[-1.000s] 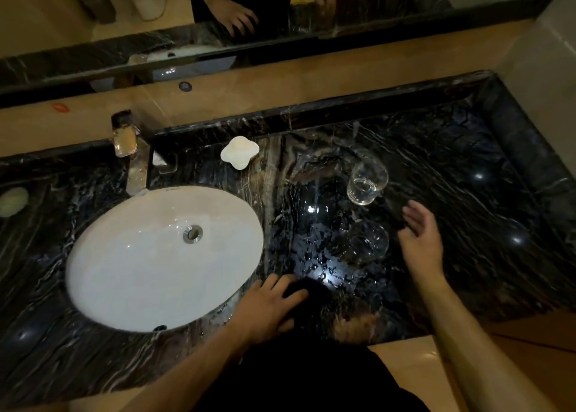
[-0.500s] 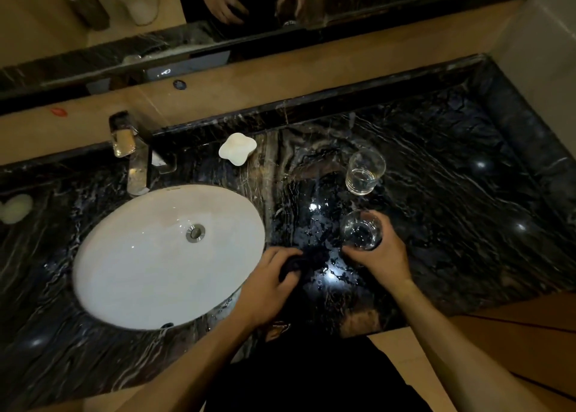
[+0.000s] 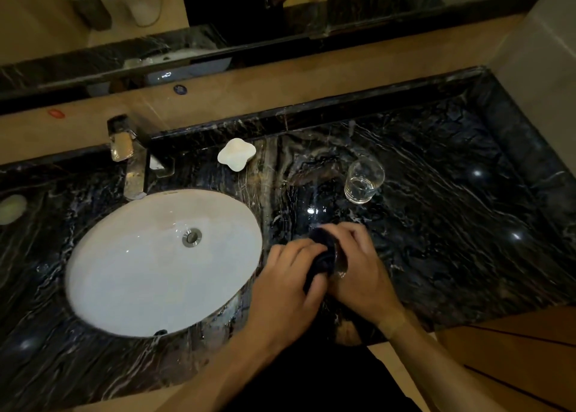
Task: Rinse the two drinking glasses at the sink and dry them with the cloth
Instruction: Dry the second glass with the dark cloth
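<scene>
My right hand (image 3: 358, 271) grips a clear drinking glass (image 3: 340, 260), held on its side just above the counter; only a sliver of it shows between the fingers. My left hand (image 3: 286, 284) holds a dark cloth (image 3: 322, 251) and presses it into the glass's mouth. A second clear glass (image 3: 363, 181) stands upright on the black marble counter (image 3: 452, 224), behind my hands and apart from them. The white oval sink (image 3: 149, 265) lies to the left.
A chrome faucet (image 3: 134, 165) stands behind the sink. A white clover-shaped soap dish (image 3: 236, 154) sits at the back of the counter, and a pale soap bar (image 3: 11, 207) at the far left. A mirror runs along the wall above.
My right hand closed on the near glass, lifted it and tipped it on its side. My left hand brought the cloth up from the counter and into the glass.
</scene>
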